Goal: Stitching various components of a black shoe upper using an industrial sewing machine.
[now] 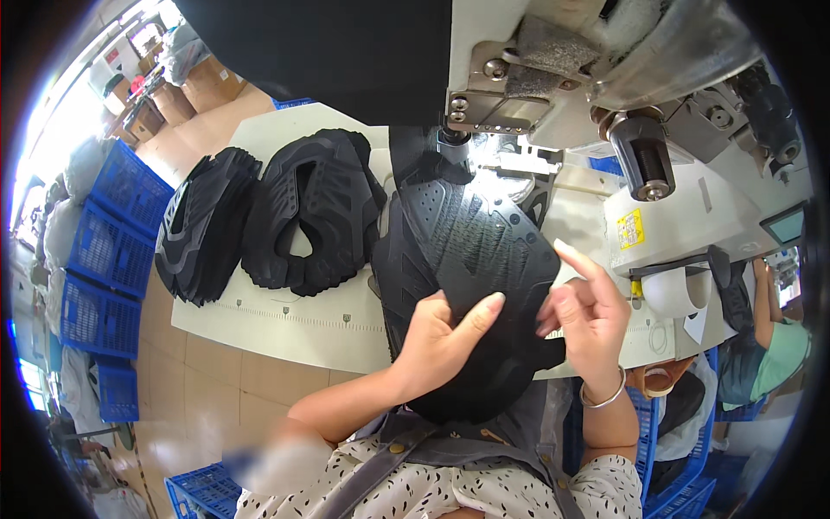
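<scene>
A black shoe upper (484, 251) with a ribbed texture and punched holes lies under the head of a sewing machine (510, 108). Its dark lower part hangs over the table edge toward my lap. My left hand (437, 346) rests at its lower left, thumb stretched out over the material and the other fingers bent and partly hidden. At the upper's right edge is my right hand (592, 316), wearing a bangle, index finger raised and the rest loosely curled. Whether those fingertips touch the edge, I cannot tell. Bright light falls around the needle area.
Two stacks of black shoe uppers, one at far left (207, 225) and one nearer (316, 212), lie on the white table (285, 333). Blue crates (104, 259) are piled at left; another crate (203, 491) stands below. At right, another person's arm (762, 303) shows.
</scene>
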Demonstrator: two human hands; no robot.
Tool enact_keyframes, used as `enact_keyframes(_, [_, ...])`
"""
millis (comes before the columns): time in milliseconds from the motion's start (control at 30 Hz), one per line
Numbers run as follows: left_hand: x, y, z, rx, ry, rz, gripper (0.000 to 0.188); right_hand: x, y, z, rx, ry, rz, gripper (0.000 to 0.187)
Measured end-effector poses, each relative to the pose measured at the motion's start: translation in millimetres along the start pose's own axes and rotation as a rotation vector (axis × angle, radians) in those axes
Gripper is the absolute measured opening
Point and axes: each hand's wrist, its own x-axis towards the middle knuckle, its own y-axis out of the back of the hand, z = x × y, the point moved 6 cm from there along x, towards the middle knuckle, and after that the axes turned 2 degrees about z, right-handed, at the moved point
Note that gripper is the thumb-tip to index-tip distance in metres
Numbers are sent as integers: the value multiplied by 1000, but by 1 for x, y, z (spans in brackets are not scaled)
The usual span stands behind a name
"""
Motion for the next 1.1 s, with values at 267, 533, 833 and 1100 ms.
enact_keyframes(267, [-1, 26, 19, -211, 40, -35, 20, 93, 47, 51, 93, 181, 69, 30])
enact_keyframes(533, [-1, 52, 27, -286, 59, -18, 22, 33, 32, 2, 338, -340, -90, 35])
enact_keyframes(833, [-21, 48, 29, -90, -31, 122, 8, 3, 10, 9, 533, -214, 60, 33])
enact_keyframes(1100, [3, 57, 37, 9, -59, 182, 26, 23, 9, 12, 509, -148, 149, 24])
